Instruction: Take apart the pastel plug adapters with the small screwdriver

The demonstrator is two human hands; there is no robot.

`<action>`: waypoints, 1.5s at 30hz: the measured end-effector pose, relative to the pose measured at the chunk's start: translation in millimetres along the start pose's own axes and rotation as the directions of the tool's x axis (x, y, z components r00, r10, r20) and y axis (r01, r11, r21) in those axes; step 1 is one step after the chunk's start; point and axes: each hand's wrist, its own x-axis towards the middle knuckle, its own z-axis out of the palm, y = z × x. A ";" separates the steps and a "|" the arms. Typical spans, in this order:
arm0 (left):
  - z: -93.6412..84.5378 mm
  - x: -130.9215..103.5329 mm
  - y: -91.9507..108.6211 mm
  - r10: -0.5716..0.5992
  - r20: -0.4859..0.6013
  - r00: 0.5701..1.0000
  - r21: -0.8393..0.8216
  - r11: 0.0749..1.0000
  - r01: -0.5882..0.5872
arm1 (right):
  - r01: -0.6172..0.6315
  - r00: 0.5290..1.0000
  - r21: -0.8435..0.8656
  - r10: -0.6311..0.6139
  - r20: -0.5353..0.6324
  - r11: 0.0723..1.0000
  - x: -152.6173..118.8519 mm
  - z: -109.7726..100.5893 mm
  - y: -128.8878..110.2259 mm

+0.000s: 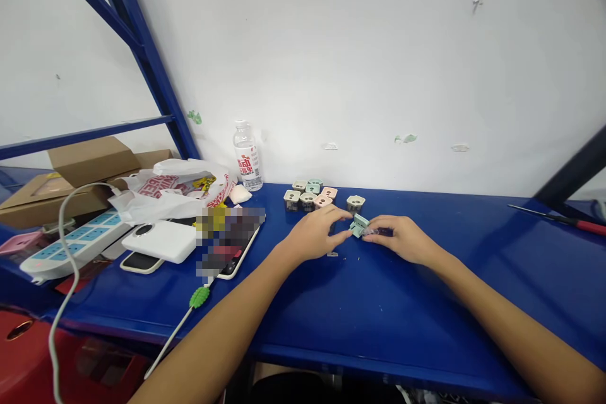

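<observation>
Over the blue tabletop, my right hand (400,238) pinches a small mint-green plastic piece (360,224) from its right side. Something clear and shiny shows by those fingertips, too small to name. My left hand (319,231) is at the piece's left side, thumb and forefinger tips against its edge. Just behind the hands stands a small beige block (355,202) with dark round spots on top. Left of it is a cluster of similar blocks, among them a pink one (323,202), a mint one (313,188) and a beige one (291,197).
A clear bottle (247,161) stands by the wall. To the left are a phone (243,252), a white power bank (163,241), a power strip (78,243), a plastic bag (156,202) and cardboard boxes (89,164). A red-handled screwdriver (587,225) lies far right.
</observation>
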 end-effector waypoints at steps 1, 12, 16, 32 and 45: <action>3.1 -0.3 1.0 0.004 0.001 1.000 -0.012 1.000 -0.004 | 0.020 1.000 0.008 -0.020 -0.005 1.000 -0.1 -1.1 -1.5; 5.3 1.3 13.0 -0.021 0.041 0.999 -0.282 0.959 0.032 | 0.176 0.984 0.200 -0.171 -0.041 0.964 -7.2 -10.5 -30.6; 3.8 1.6 12.9 -0.083 0.185 0.979 -0.534 0.828 0.171 | 0.139 0.990 0.290 -0.128 -0.055 0.947 -8.7 -12.1 -31.9; 19.6 6.4 11.1 -0.321 0.062 0.945 -0.671 0.687 0.278 | -0.019 0.988 0.403 0.080 -0.134 0.915 -4.1 3.2 -27.4; 19.7 3.5 17.1 -0.404 0.060 0.913 -0.616 0.705 0.352 | 0.019 0.938 0.323 0.095 -0.334 0.946 -8.6 8.5 -31.3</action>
